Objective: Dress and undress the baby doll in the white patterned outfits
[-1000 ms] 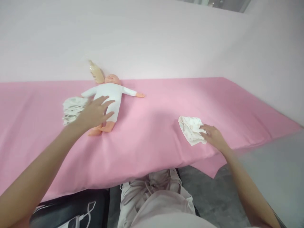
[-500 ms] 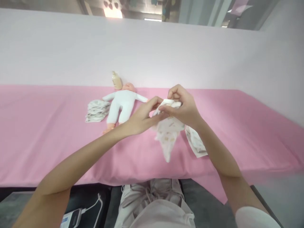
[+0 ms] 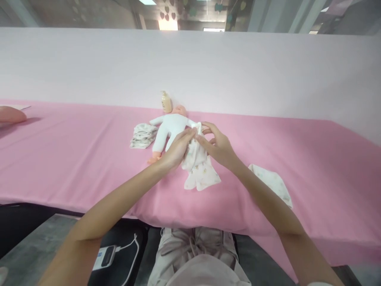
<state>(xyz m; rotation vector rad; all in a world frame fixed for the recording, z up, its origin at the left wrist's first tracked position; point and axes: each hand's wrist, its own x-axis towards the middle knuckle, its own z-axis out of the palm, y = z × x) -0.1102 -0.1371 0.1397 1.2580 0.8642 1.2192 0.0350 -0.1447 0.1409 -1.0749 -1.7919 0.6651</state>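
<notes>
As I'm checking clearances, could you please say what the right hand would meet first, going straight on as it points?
The right hand would meet the held cloth first, right at its fingertips; the doll seems beyond, though depth is unclear.

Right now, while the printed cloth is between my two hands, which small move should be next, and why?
Perhaps use the left hand and right hand to ease open the top of the printed cloth: it looks gathered at the fingertips, while its lower part spreads loosely below.
</notes>
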